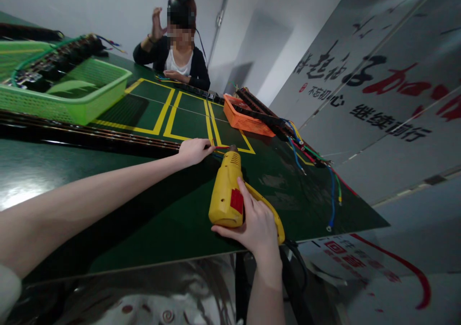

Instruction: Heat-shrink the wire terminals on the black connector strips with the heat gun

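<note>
My right hand (256, 224) is wrapped round the handle of a yellow heat gun (226, 190) with a red switch, its nozzle pointing away from me. My left hand (194, 150) reaches across the green table (151, 210) and pinches the end of a long dark strip (90, 138), right where a thin red wire sticks out in front of the gun's nozzle. The strip runs leftwards across the table.
A green plastic basket (72, 97) with cabled parts stands at the left. An orange tray (245, 118) holds dark strips with coloured wires (317, 166) trailing to the right. Another person sits at the table's far end. Yellow lines mark the tabletop.
</note>
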A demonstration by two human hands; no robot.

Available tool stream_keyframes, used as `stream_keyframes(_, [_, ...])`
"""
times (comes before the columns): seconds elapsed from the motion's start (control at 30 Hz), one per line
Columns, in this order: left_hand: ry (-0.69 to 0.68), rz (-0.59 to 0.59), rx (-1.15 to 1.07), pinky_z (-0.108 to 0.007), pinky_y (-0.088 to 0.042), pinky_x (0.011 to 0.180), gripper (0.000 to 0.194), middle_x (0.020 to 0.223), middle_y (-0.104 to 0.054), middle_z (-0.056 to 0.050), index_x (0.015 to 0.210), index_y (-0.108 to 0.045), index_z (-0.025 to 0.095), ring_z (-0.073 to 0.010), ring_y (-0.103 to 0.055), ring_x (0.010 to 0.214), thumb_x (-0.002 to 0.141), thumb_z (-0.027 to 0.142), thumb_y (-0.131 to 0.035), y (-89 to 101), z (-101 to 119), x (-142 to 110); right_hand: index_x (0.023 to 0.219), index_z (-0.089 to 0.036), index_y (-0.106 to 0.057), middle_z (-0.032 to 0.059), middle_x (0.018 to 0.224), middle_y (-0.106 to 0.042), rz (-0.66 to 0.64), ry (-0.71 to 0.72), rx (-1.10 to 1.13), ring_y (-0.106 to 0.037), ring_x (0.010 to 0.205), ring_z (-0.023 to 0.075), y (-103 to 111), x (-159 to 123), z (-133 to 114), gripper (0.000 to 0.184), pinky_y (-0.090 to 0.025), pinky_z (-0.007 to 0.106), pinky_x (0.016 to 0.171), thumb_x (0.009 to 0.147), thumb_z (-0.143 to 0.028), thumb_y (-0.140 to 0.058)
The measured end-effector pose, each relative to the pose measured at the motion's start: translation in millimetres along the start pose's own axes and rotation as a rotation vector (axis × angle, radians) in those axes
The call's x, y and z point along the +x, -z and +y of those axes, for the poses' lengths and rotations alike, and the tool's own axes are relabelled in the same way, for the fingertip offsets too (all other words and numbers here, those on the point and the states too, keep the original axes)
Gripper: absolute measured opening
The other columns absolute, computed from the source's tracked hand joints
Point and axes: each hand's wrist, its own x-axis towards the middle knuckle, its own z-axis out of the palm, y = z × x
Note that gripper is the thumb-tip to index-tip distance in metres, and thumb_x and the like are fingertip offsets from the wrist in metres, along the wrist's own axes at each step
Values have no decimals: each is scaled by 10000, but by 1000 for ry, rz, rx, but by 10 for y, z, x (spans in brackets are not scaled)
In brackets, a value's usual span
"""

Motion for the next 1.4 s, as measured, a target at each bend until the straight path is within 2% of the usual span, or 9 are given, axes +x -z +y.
stream_keyframes(0.13, [20,-37,-33,-240,-392,605,388,970,-684,-52,1026,-628,218,-208,-628,874,895,489,-384,6,-9,38,1469,-151,-189,127,1131,-604,-4,35,70,-602,935,284,4,-29,-85,1189,-459,403,833,569,-803,-612])
stream_keyframes(0.27, [3,-14,-28,-241,-406,628,396,986,-683,-50,1036,-625,225,-209,-626,882,890,504,-385,-11,-20,30,1469,-153,-191,118,1074,-616,-12,41,107,-599,924,282,11,-54,-204,1187,-457,409,843,572,-826,-580])
stream_keyframes(0.53, [20,-30,46,-276,-428,722,495,1023,-671,-71,983,-618,207,-226,-614,950,948,372,-153,-6,-20,8,1472,-177,-183,112,1091,-612,-22,95,154,-594,933,278,25,-73,-346,1185,-457,406,830,566,-839,-565])
stream_keyframes(0.7, [40,-32,-5,-281,-427,745,536,1054,-671,-73,1022,-611,211,-228,-612,966,955,399,-114,6,-14,2,1466,-162,-219,108,1055,-622,-19,74,148,-601,919,265,13,-32,-316,1134,-443,392,849,605,-826,-542])
stream_keyframes(0.97, [68,-33,-53,-293,-430,822,573,1078,-664,-80,1016,-630,193,-240,-598,1002,952,450,-122,14,-22,19,1466,-152,-214,120,1072,-615,-4,22,77,-602,916,285,-16,34,-179,1209,-457,397,827,543,-837,-589])
stream_keyframes(1.2, [149,-84,-109,-308,-424,865,720,1122,-653,-80,1066,-647,189,-269,-580,1069,913,590,-69,10,-48,53,1463,-124,-215,143,1115,-609,-6,-3,17,-605,891,288,-34,72,-112,1179,-460,404,796,589,-843,-545])
stream_keyframes(1.4, [174,-112,-144,-327,-426,871,806,1089,-665,-80,1091,-658,202,-276,-584,1064,890,616,4,40,-47,59,1469,-140,-191,131,1122,-605,-16,7,44,-596,925,290,-26,60,-101,1174,-451,403,818,593,-827,-565])
